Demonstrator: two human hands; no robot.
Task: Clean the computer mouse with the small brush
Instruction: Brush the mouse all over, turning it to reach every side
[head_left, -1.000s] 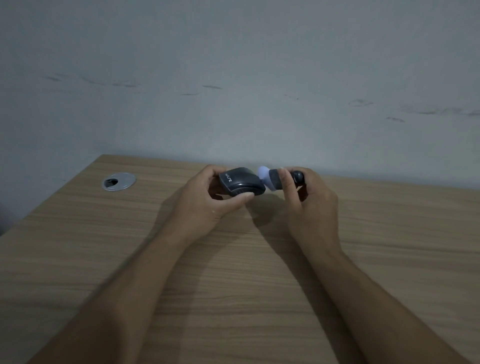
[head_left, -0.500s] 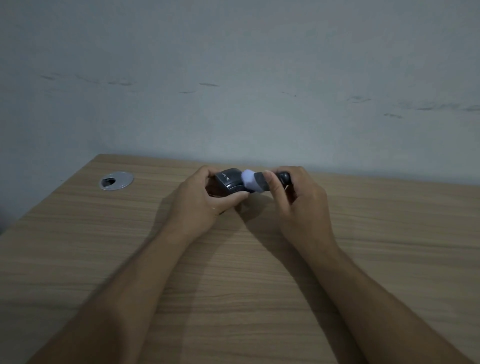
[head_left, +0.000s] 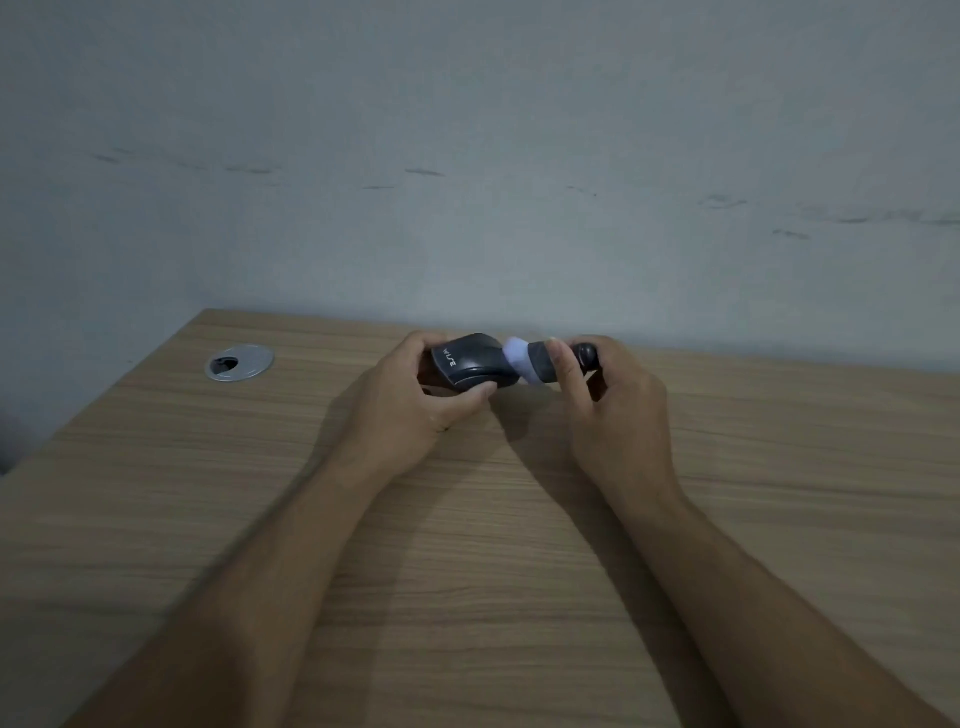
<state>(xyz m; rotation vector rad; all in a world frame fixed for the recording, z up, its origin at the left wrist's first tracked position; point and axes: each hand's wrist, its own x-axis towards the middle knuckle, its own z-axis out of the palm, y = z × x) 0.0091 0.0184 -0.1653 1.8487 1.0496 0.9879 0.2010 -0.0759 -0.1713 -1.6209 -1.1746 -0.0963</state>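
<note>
A dark grey computer mouse (head_left: 475, 365) with white lettering is held just above the wooden desk near its far edge, gripped by my left hand (head_left: 410, 410) between thumb and fingers. My right hand (head_left: 608, 410) holds a small brush (head_left: 537, 361) with a dark handle and pale, whitish bristles. The bristles touch the right end of the mouse. The far end of the brush handle pokes out past my right fingers.
The wooden desk (head_left: 467, 571) ends at a grey wall close behind the hands. A round metal cable grommet (head_left: 239, 362) sits in the desk at the far left. The desk's left edge runs diagonally toward me.
The brush slid left over the top of the mouse half a second ago, then back right to the mouse's right end. The left hand kept its grip on the mouse.
</note>
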